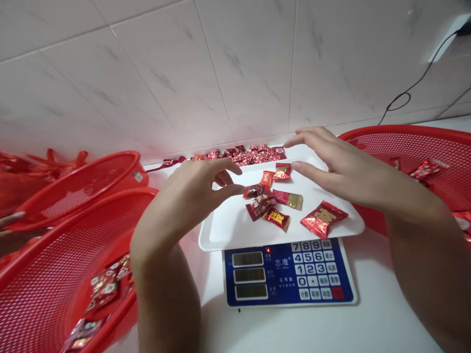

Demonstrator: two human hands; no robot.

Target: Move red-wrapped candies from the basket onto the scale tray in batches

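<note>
A white tray (pixel 224 230) rests on a blue digital scale (pixel 290 274), with several wrapped candies on it. My left hand (pixel 202 186) hovers over the tray's left side, thumb and fingers apart, the thumb tip at a small red-and-dark candy (pixel 253 191). Over the far right side is my right hand (pixel 331 162), fingers spread. Its thumb tip is at a red candy (pixel 282 171); whether it touches cannot be told. Between the hands lie an orange-red candy (pixel 267 178), a pink-and-gold candy (pixel 289 199), a maroon candy (pixel 261 205) and a yellow-lettered candy (pixel 276 218). A larger red packet (pixel 324 218) lies near the right front.
Several red-and-white packets (pixel 250 155) lie behind the tray by the tiled wall. Red mesh baskets stand on the left (pixel 47 274) and right (pixel 401 139), with packets inside. Another left basket (pixel 84 189) is farther back. Another person's hand (pixel 11 228) shows at the left edge.
</note>
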